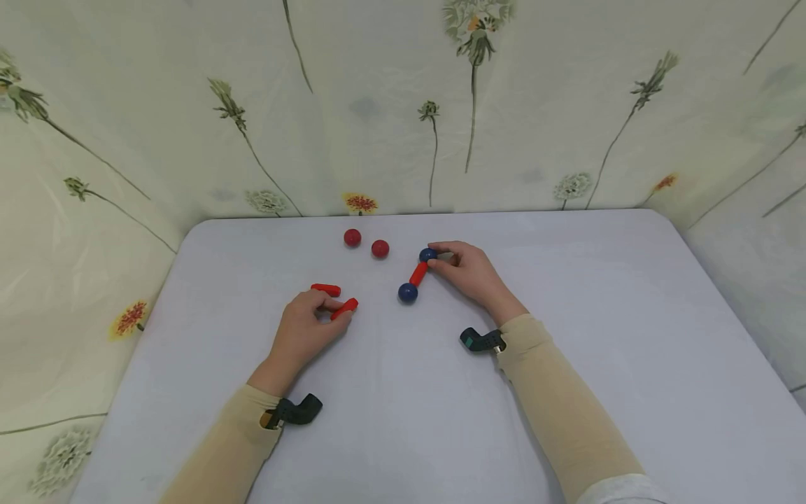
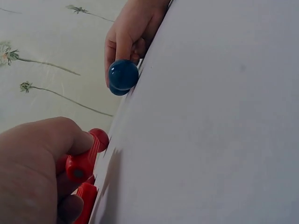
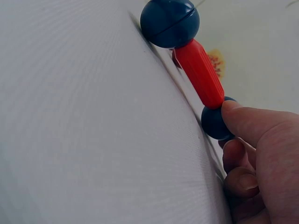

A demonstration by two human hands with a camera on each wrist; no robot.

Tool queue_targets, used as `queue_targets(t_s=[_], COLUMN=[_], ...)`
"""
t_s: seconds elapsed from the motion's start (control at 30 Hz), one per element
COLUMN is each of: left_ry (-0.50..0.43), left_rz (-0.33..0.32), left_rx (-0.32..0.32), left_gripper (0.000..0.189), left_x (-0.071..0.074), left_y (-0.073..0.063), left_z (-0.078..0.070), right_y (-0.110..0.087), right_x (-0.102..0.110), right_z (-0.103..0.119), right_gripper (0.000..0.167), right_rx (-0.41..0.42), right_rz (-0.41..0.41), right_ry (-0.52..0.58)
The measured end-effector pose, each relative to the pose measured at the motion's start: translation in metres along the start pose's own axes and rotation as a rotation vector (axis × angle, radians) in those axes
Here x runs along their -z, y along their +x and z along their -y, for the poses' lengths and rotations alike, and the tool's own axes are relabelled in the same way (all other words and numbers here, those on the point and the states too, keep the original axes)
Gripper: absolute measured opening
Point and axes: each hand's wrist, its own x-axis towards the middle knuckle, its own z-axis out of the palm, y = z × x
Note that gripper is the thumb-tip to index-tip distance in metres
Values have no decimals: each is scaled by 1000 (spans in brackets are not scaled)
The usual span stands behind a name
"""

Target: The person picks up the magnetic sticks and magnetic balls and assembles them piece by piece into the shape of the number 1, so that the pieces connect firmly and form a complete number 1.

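Note:
My left hand (image 1: pixel 306 327) pinches a red rod (image 1: pixel 345 309) between thumb and fingers; in the left wrist view the rod (image 2: pixel 79 167) shows a grey tip at its end. Just beyond those fingers a second red rod (image 1: pixel 326 289) lies on the table. My right hand (image 1: pixel 471 274) pinches a blue ball (image 1: pixel 427 255) at the far end of a joined piece. From that ball a red rod (image 1: pixel 418 274) runs toward me to another blue ball (image 1: pixel 408 292). In the right wrist view the thumb (image 3: pixel 243 120) presses on the held ball (image 3: pixel 216 122), right where the rod (image 3: pixel 201 74) meets it.
Two red balls, one at the left (image 1: pixel 352 238) and one beside it (image 1: pixel 380 248), lie near the far edge of the white table (image 1: pixel 403 420). A flower-printed cloth (image 1: pixel 365 126) hangs behind the table. Each wrist wears a dark strapped device (image 1: pixel 301 409).

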Motion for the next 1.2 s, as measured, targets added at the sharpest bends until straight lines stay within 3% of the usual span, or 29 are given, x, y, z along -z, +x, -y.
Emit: queue_targets(t_s=[0.27,0.63,0.9,1.2], left_ry=[-24,-29,-30,-36], left_rz=[-36,16,27,28], left_rx=[11,-6,-13,15], left_gripper=[13,11,11,12], left_x=[-11,-31,-45,-49], left_y=[0,1,2,3], left_z=[-9,-31,-36,-41], right_y=[-1,1,1,1], right_x=[1,0,-1,-1], right_z=[1,1,-2,-2], right_gripper=[40,43,43,41], right_rx=[-8,-10,-6,5], right_rz=[2,9,7,-9], right_ry=[9,-3,-8,-4])
